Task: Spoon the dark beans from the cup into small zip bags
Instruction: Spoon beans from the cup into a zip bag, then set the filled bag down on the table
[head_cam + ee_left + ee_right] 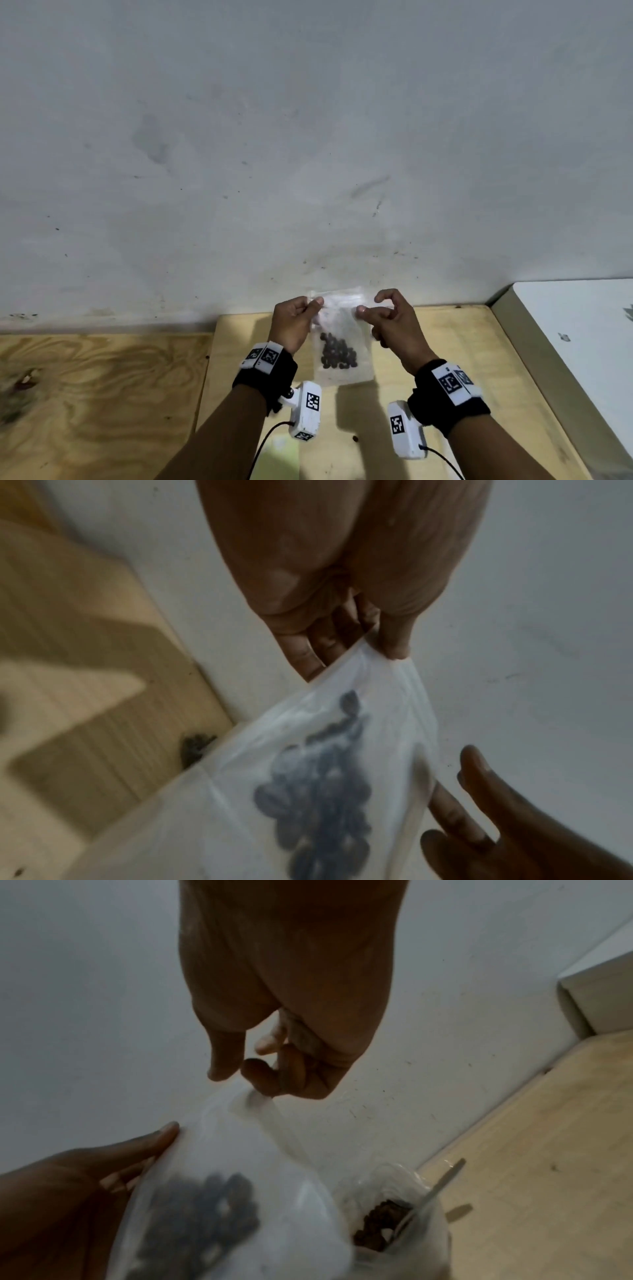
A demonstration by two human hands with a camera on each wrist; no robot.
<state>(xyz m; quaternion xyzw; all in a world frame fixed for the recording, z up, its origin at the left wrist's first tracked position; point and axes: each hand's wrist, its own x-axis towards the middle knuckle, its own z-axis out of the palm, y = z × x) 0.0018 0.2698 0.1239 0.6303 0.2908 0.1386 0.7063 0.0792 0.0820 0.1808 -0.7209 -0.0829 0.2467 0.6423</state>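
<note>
Your left hand and right hand each pinch a top corner of the zip bag, beans inside, raised above the table. Only the right wrist view catches the cup with spoon below.

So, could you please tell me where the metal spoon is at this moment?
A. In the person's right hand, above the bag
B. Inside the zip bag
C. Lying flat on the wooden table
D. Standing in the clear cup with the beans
D: the right wrist view shows the spoon propped in the clear cup of beans, while both the left hand and the right hand pinch the top of the zip bag.
</note>
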